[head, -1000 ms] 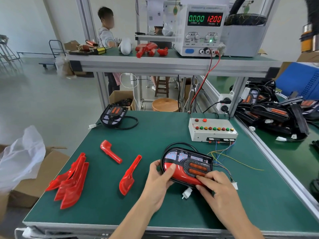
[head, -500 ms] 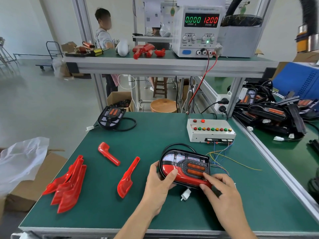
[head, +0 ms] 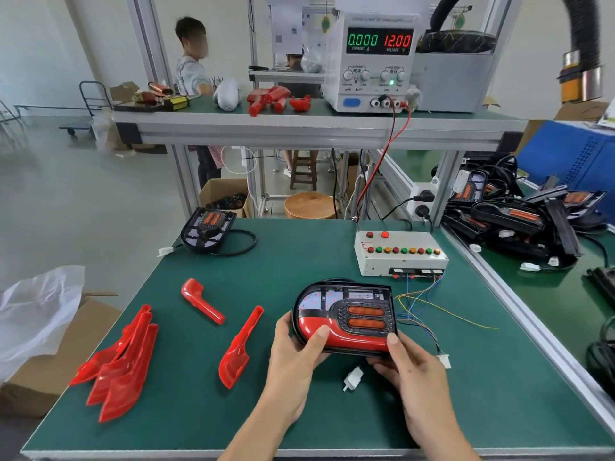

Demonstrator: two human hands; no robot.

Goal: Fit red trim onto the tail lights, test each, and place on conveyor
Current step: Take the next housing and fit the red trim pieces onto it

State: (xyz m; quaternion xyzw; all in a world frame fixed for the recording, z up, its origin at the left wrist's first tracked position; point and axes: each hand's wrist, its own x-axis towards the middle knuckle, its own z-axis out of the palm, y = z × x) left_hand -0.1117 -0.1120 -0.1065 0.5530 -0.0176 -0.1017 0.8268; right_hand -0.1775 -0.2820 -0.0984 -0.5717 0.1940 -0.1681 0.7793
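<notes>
Head view: left hand (head: 296, 357) and right hand (head: 411, 367) both grip tail light (head: 344, 319) near bench front edge, thumbs pressing red trim (head: 336, 337) home; next, probably plug white connector (head: 352, 378) into test box (head: 399, 252).

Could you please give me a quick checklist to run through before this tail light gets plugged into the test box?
1. Red trim seated on the tail light: looks flush along the lower edge; full snap cannot tell.
2. Grip: left hand and right hand both hold the light: ok.
3. White connector free to pick up: ok, it lies loose on the mat below the light.
4. Power supply on: ok, display reads 12.00 volts, 0.000 current.
5. Test box within reach, its wire leads beside the light: ok.
6. Lamps lit: not ok, nothing connected yet.
</notes>
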